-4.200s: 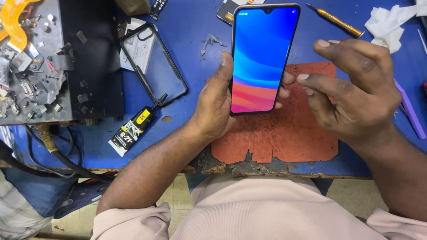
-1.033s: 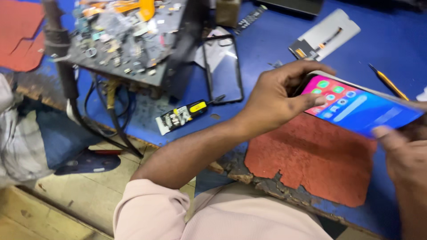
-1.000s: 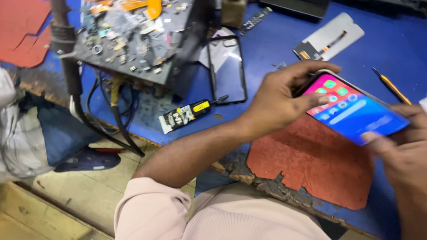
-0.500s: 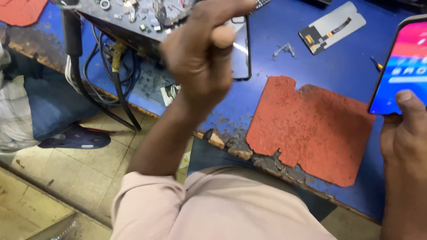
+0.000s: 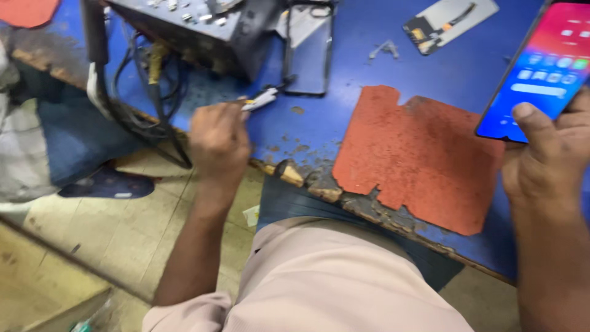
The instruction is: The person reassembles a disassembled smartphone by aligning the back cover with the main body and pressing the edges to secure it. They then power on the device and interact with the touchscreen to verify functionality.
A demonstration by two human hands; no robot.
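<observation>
I see the small tube (image 5: 261,98) pinched at the fingertips of my left hand (image 5: 216,138), its pale tip poking out just beyond them toward the clear phone case (image 5: 307,52) on the blue table (image 5: 344,67). Those fingers are curled tight together around it. My right hand (image 5: 547,154) holds the phone (image 5: 541,67) up with the lit screen facing me, thumb pressed on its lower edge, the other fingers hidden behind it. To do this well, I would keep the pinch low on the tube so the tip stays steady, and hold the phone firm and level. The red mat (image 5: 418,154) lies between my two hands; a dark box of parts (image 5: 203,31) with cables (image 5: 147,86) sits beyond my left knuckles.
</observation>
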